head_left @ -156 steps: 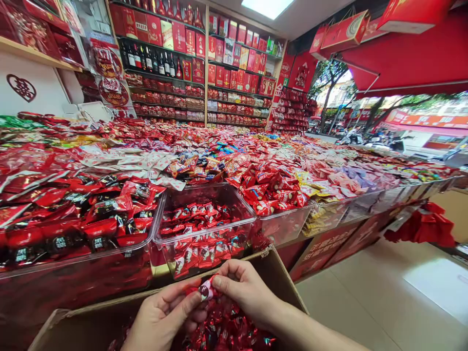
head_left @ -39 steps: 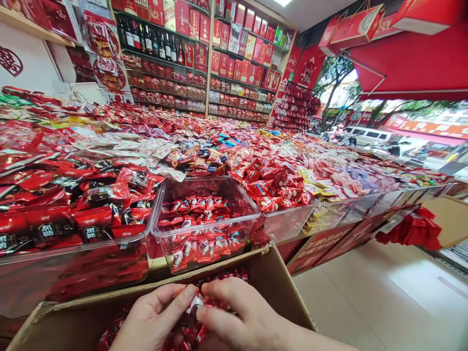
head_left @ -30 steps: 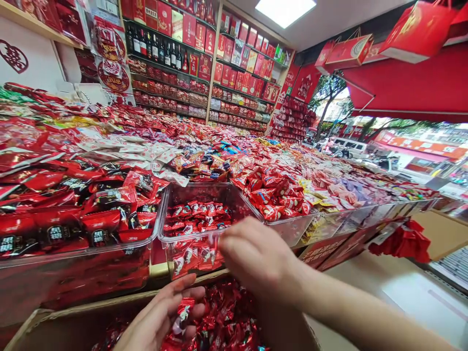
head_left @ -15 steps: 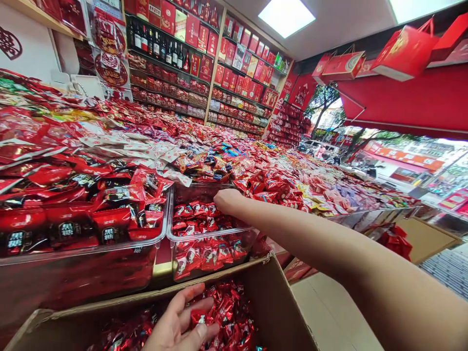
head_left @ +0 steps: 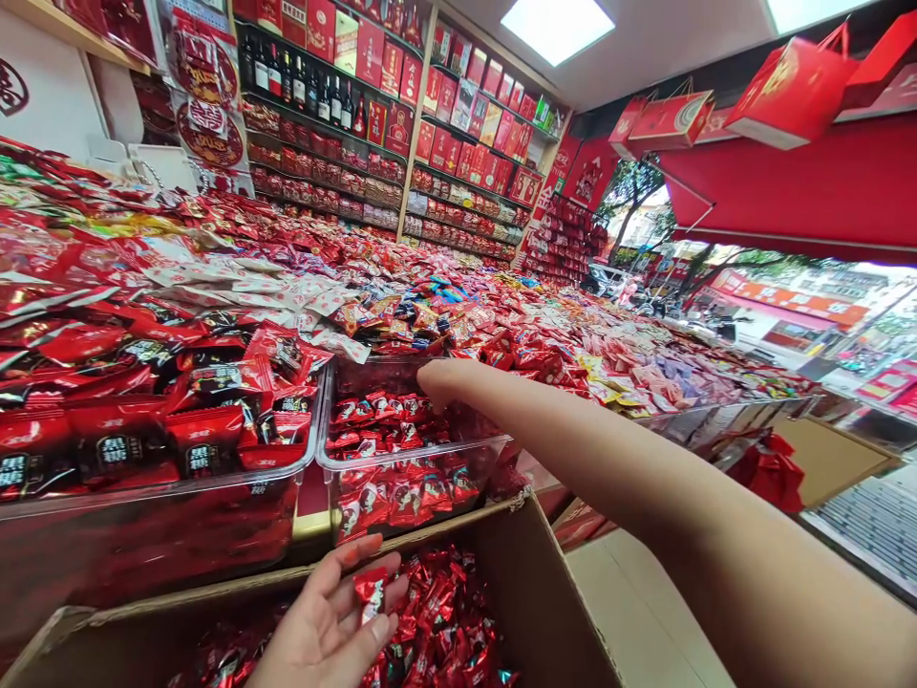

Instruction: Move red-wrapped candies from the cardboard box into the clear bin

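My left hand (head_left: 336,612) is palm up over an open cardboard box (head_left: 551,592). A small red wrapped candy (head_left: 371,588) rests against its fingers, with the thumb bent in just below it. Many more shiny red wrapped candies (head_left: 448,612) fill the box. My right hand (head_left: 440,382) reaches down into a clear plastic bin (head_left: 415,453), at its right side. Red wrapped candies (head_left: 379,411) lie in this bin, close to the hand. The right fingers point downward and are mostly hidden, so their grip does not show.
Left of the bin stands another clear bin (head_left: 172,490) of larger red and black packets (head_left: 204,444). Behind spreads a wide display of mixed wrapped sweets (head_left: 473,306). Shelves hold bottles (head_left: 299,88) and red boxes. Tiled floor (head_left: 637,602) shows at right; red gift bags (head_left: 792,91) hang overhead.
My left hand has shifted slightly left and up, its candy now showing more fully. My right hand stays in the bin, its fingers dipped a little lower. The view has shifted slightly.
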{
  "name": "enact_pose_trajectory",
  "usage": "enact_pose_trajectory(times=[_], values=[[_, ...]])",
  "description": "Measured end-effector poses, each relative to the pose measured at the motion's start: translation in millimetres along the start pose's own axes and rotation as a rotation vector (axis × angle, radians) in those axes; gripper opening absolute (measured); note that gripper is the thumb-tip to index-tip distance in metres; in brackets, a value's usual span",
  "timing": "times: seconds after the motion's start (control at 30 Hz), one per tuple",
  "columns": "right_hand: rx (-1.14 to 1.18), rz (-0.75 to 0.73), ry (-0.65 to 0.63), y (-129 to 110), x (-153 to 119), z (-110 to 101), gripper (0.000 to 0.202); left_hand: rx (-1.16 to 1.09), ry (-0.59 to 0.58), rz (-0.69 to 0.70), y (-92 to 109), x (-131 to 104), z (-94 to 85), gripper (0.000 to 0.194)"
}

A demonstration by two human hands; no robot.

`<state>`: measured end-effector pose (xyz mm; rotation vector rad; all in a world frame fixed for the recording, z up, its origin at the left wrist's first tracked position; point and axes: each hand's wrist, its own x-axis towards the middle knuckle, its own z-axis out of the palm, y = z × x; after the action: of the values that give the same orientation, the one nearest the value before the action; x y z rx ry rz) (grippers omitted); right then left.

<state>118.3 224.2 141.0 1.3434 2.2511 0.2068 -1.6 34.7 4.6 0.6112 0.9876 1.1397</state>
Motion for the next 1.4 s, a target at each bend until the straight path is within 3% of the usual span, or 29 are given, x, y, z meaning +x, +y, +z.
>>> enact_pose_trajectory(times=[0.07, 0.13, 0.2, 0.23, 0.33, 0.47, 0.57, 0.7, 0.77, 0.93, 1.03, 1.13, 1.27, 1.4], values=[[0.023, 0.017, 0.15, -1, -27, -8, 0.024, -0.027, -0.021, -0.024, 7, -2, 0.8, 0.071], [0.131, -0.03, 0.384, -6, -64, -7, 0.029, -0.037, -0.038, -0.02, 17, -7, 4.4, 0.078], [0.406, -0.187, 0.628, -18, -103, 8, 0.027, -0.013, -0.057, 0.026, 26, -13, 9.9, 0.082], [0.559, -0.254, 0.663, -25, -120, 20, 0.024, 0.004, -0.075, 0.045, 29, -16, 12.8, 0.082], [0.964, -0.314, 0.579, -51, -148, 66, 0.017, 0.029, -0.14, 0.042, 32, -21, 19.0, 0.08], [1.546, -0.339, 0.348, -79, -137, 116, 0.026, 0.101, -0.198, 0.017, 22, -19, 19.6, 0.073], [1.879, -0.275, 0.226, -88, -122, 133, 0.028, 0.204, -0.161, 0.001, 13, -14, 18.1, 0.072], [2.173, -0.163, 0.135, -89, -117, 139, 0.027, 0.322, -0.043, 0.008, 11, -11, 17.9, 0.065], [2.202, -0.139, 0.133, -89, -117, 141, 0.025, 0.407, -0.019, 0.051, 10, -10, 16.8, 0.061], [2.001, -0.317, 0.288, -90, -118, 143, 0.014, 0.678, -0.067, 0.204, 5, -8, 6.6, 0.046], [1.936, -0.239, 0.388, -90, -121, 142, 0.013, 0.764, -0.104, 0.223, 8, -7, 3.8, 0.036], [2.112, -0.164, 0.337, -91, -123, 140, 0.02, 0.717, -0.097, 0.221, 13, -9, 8.6, 0.021], [2.322, -0.126, 0.217, -91, -125, 138, 0.028, 0.519, -0.056, 0.131, 18, -12, 13.5, 0.021], [1.948, -0.206, 0.412, -87, -125, 139, 0.018, 0.582, -0.113, 0.122, 18, -11, 10.0, 0.02]])
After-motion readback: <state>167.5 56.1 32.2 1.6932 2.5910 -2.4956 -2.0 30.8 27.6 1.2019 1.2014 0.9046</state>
